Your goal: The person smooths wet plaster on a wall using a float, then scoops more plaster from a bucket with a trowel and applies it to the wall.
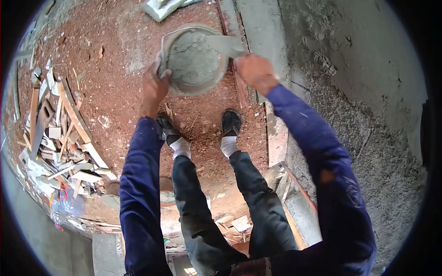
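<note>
A round pan full of wet grey mortar is in front of me, above the reddish ground. My left hand is closed on a flat, pale tool whose edge shows along the pan's left side; most of that tool is hidden. My right hand grips the handle of a trowel. The trowel's grey blade reaches over the pan's upper right rim, its tip at the mortar.
Wood scraps and a handsaw lie in a heap at the left. Plastic bottles are below it. A rough plastered wall rises at the right, with boards along its foot. My shoes stand below the pan.
</note>
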`<act>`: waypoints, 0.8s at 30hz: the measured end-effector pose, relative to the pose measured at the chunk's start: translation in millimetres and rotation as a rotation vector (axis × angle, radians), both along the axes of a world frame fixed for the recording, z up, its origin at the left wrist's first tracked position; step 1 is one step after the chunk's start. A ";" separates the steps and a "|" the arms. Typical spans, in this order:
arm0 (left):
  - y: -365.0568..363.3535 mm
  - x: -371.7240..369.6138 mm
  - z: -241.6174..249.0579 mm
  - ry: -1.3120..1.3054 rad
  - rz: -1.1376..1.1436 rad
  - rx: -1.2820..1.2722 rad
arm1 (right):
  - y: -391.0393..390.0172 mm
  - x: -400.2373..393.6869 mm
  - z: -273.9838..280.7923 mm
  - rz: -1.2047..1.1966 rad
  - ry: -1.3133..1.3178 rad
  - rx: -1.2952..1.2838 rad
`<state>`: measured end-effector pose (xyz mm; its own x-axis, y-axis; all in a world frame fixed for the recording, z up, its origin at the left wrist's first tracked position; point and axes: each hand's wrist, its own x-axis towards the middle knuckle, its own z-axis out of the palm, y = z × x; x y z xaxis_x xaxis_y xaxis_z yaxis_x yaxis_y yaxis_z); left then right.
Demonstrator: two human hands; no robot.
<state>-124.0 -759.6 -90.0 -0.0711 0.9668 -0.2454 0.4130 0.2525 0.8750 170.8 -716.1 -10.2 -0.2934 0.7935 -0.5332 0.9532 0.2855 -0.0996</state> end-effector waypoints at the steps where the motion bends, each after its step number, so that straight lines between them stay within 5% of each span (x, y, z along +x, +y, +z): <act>1: 8.0 9.9 29.0 0.001 -0.028 -0.138 | -7.7 -11.0 -32.1 -0.044 0.064 0.004; 2: 16.0 8.0 42.0 0.010 -0.057 -0.270 | -15.8 -23.9 -52.4 -0.039 0.071 0.012; 4: 3.2 -0.8 8.5 0.061 -0.043 -0.102 | -48.2 -44.0 -68.2 -0.157 0.215 -0.312; 7: 2.9 -6.5 7.2 -0.072 -0.049 -0.260 | -69.7 -54.0 -27.1 -0.414 0.287 -0.376; 13: -5.3 6.0 -11.5 -0.271 0.043 -0.101 | -59.7 -75.4 -54.0 -0.527 0.127 -0.511; 16: 3.7 -1.0 15.3 -0.097 0.013 -0.170 | -84.2 -61.1 -25.8 -0.611 0.366 -0.370; 24: 16.5 -30.5 -3.9 -0.023 0.051 -0.169 | -72.9 -59.2 -33.2 -0.581 0.227 -0.227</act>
<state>-154.6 -743.1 -93.9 -0.1116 0.9069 -0.4062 0.3765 0.4169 0.8273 111.6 -789.0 -43.5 0.0231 0.7319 -0.6810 0.8940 -0.3200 -0.3136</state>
